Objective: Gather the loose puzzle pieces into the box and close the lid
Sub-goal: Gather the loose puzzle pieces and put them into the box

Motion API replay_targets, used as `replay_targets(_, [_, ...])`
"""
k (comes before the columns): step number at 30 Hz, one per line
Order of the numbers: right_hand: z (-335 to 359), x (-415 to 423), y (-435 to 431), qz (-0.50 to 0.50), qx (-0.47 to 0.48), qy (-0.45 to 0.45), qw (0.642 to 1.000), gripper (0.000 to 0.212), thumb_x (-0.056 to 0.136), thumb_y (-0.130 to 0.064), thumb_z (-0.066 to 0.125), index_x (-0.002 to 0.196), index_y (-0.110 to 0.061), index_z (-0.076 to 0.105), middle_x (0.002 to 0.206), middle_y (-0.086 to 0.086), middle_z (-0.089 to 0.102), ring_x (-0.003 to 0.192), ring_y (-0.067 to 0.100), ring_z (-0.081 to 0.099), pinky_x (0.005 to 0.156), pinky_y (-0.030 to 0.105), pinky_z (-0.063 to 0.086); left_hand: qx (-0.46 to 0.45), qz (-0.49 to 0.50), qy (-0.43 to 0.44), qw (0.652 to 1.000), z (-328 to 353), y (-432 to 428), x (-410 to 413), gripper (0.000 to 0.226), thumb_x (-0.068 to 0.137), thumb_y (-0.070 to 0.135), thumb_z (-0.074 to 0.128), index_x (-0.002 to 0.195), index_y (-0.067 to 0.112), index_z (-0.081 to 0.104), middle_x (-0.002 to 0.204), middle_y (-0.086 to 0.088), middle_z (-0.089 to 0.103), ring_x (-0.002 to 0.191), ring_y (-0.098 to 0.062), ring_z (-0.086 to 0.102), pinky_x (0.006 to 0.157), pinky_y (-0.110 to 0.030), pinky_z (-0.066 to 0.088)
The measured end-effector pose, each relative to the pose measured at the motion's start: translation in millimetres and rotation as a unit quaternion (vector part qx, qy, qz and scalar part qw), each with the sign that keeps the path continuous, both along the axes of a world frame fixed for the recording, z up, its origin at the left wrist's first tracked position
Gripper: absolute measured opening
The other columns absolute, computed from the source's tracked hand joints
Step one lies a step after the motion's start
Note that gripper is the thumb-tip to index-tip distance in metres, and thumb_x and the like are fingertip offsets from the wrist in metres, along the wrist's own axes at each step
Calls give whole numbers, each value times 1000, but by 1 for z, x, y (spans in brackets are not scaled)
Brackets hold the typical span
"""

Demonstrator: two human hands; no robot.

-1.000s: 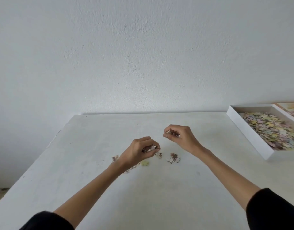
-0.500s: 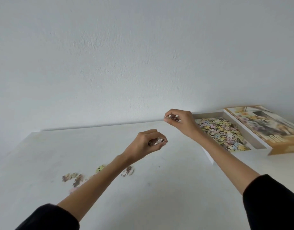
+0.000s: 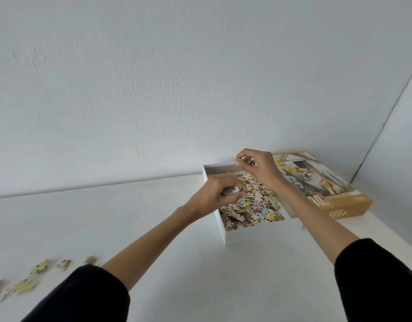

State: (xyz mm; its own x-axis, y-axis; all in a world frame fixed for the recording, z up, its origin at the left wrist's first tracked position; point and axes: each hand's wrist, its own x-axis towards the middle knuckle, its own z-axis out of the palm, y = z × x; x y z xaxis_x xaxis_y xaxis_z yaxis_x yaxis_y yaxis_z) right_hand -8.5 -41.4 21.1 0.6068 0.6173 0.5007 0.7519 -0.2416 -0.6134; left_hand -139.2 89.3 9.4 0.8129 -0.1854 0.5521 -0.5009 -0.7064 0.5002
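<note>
The white open box (image 3: 251,235) stands at the table's right, filled with many pastel puzzle pieces (image 3: 256,205). My left hand (image 3: 214,194) is over the box's left side, fingers closed on a few small pieces. My right hand (image 3: 258,168) hovers above the far end of the box, pinching thin pieces between thumb and fingers. Several loose pieces (image 3: 39,267) lie scattered on the table at the lower left. The lid (image 3: 321,184), printed with a cat and flowers, lies just right of the box.
The white table (image 3: 107,217) runs back to a white wall (image 3: 177,89). A wall corner (image 3: 386,122) closes off the right side behind the lid. Both forearms in black sleeves reach across the table.
Both hands moved right from the loose pieces to above the box, still holding pieces. The view swung right, leaving the loose pieces at the lower left.
</note>
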Motion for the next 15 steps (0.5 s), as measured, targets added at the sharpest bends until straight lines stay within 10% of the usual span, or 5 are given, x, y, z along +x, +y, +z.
replay_targets(9, [-46,49,-24,2,-68,31,997,11,85,-27,64,90,-17,67,77,-11,63,70,-3,57,69,20,44,128,8,77,989,-37,-22,59,25,88,34,60,105,15,66,83,4,57,67,-6,50,60,-21,38])
replay_targets(15, [-69,67,-26,-37,-254,48,965,28,86,-28,59,113,-33,58,116,0,53,116,18,45,98,42,38,257,68,200,943,-55,-10,69,46,88,49,52,127,26,54,124,-5,53,111,-19,50,93,-38,43])
